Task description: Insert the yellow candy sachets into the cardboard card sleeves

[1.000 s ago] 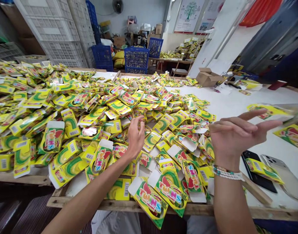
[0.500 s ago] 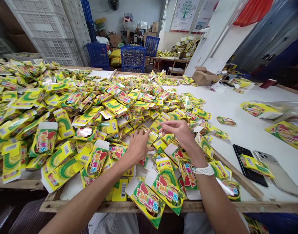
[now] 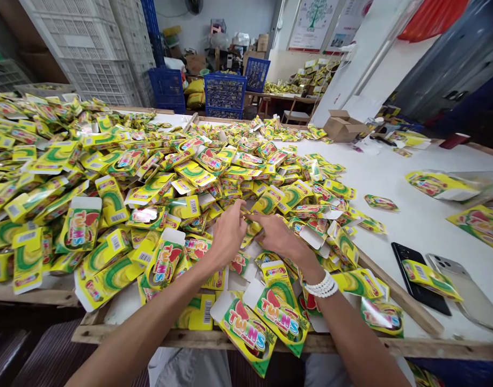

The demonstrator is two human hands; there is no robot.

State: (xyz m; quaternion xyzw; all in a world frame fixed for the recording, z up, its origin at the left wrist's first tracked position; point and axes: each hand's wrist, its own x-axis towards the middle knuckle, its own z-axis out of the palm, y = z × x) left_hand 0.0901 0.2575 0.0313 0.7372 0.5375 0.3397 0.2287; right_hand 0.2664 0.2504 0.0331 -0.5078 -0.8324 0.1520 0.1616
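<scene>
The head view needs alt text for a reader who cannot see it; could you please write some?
A person's left hand and right hand meet fingertip to fingertip over a huge pile of yellow-green Twins packets spread across a white table. Two phones lie to the right.

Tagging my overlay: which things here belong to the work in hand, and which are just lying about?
In hand: left hand, right hand, heap of yellow packs.
Lying about: black phone, silver phone, cardboard box, blue crates.
</scene>
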